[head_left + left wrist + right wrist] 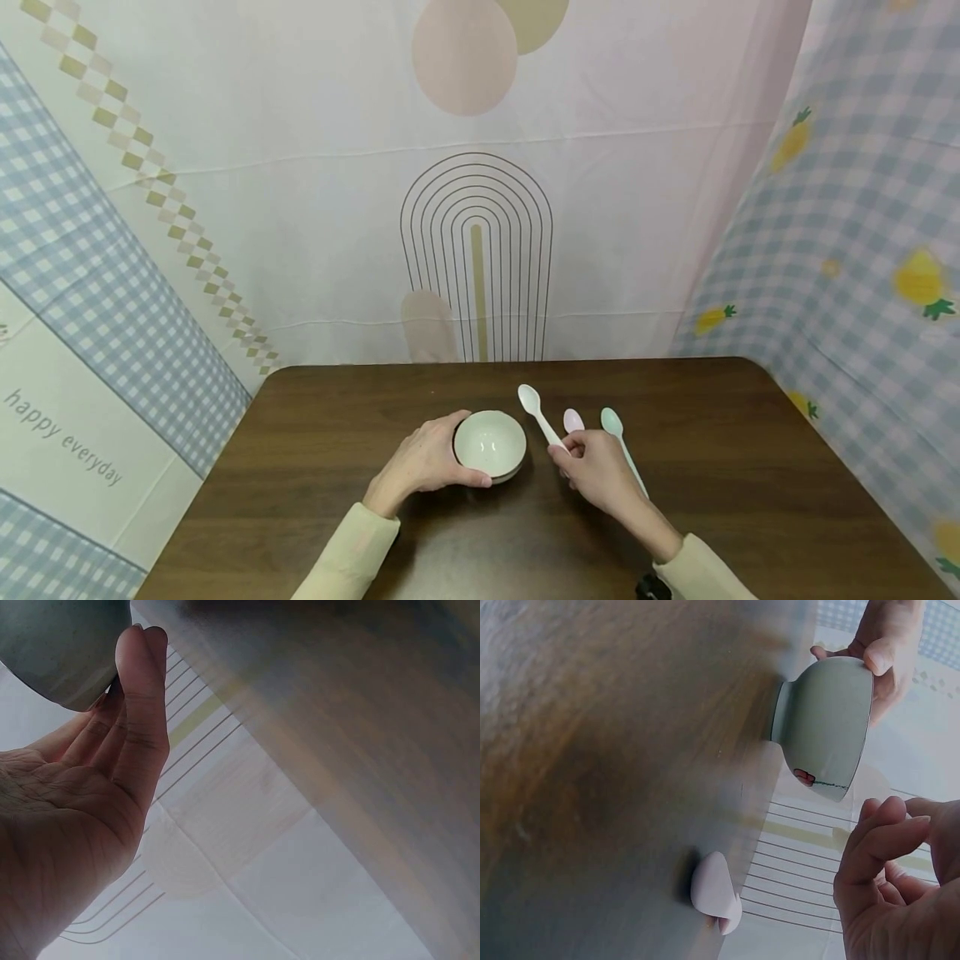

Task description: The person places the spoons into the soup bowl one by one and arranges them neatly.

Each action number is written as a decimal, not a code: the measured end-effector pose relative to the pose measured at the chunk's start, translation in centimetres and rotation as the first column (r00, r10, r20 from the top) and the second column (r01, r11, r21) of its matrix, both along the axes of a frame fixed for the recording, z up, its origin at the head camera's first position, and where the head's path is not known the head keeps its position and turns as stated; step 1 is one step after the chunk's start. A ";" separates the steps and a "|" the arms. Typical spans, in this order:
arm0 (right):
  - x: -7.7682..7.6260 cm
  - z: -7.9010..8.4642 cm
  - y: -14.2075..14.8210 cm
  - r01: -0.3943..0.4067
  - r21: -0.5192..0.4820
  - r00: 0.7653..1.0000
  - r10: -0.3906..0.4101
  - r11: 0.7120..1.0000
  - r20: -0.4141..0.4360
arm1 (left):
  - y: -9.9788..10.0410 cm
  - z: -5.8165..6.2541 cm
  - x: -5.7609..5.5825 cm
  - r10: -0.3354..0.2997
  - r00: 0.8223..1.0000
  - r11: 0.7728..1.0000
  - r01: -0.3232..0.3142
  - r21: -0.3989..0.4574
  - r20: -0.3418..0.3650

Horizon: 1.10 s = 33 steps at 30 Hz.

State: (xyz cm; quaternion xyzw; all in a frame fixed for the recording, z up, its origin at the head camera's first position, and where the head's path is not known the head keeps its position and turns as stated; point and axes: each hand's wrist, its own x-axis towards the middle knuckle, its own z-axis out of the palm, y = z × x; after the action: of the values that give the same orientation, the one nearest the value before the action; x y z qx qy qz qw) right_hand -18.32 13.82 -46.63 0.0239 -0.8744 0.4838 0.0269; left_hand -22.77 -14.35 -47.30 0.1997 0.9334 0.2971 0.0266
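In the head view my left hand point(427, 457) grips a small pale bowl point(491, 446) from its left side, the thumb along the near rim. Greenish outside, with a small red mark, the bowl point(825, 724) looks upright from the right wrist; I cannot tell whether its foot touches the table. Right of it my right hand point(600, 471) pinches the handle of a white spoon point(529, 400), whose scoop points away and left. Partly behind that hand lie a pink spoon point(573, 420) and a mint-green spoon point(612, 423). The right wrist view hides the white spoon's handle.
A dark brown wooden table point(322, 450) with rounded far corners lies under everything. Behind it hangs a patterned white cloth point(330, 250); a checked blue cloth point(847, 275) hangs at the right. A black item point(652, 587) sits at my right wrist.
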 end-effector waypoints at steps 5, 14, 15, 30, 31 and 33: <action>0.1 0.4 0.1 0.003 -0.002 1.000 -0.003 1.000 0.001 | 0.0 0.0 0.0 0.003 1.000 1.000 -0.003 -0.005 0.000; -0.1 0.6 0.3 0.002 -0.017 1.000 -0.002 1.000 -0.006 | -0.1 0.0 0.1 0.003 1.000 1.000 -0.003 -0.016 -0.005; -0.1 0.6 0.3 0.002 -0.022 1.000 -0.003 1.000 -0.005 | -0.1 0.0 0.1 0.004 1.000 1.000 -0.004 -0.016 -0.006; -0.2 0.9 0.4 0.011 -0.020 0.997 -0.012 1.000 -0.079 | 0.0 -0.1 0.0 0.006 1.000 1.000 -0.006 -0.014 -0.006; -0.2 1.0 0.4 0.012 -0.021 0.996 -0.014 1.000 -0.083 | 0.0 -0.1 0.0 0.006 1.000 1.000 -0.006 -0.014 -0.006; -0.2 1.0 0.4 0.012 -0.027 0.996 -0.014 1.000 -0.085 | 0.0 -0.1 0.0 0.004 1.000 1.000 -0.005 -0.015 -0.009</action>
State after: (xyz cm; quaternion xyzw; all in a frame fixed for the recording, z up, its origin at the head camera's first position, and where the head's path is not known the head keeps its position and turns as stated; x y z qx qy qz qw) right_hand -18.57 14.26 -45.64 0.0384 -0.8663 0.4935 0.0677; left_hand -22.77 -14.33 -47.39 0.1987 0.9362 0.2891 0.0233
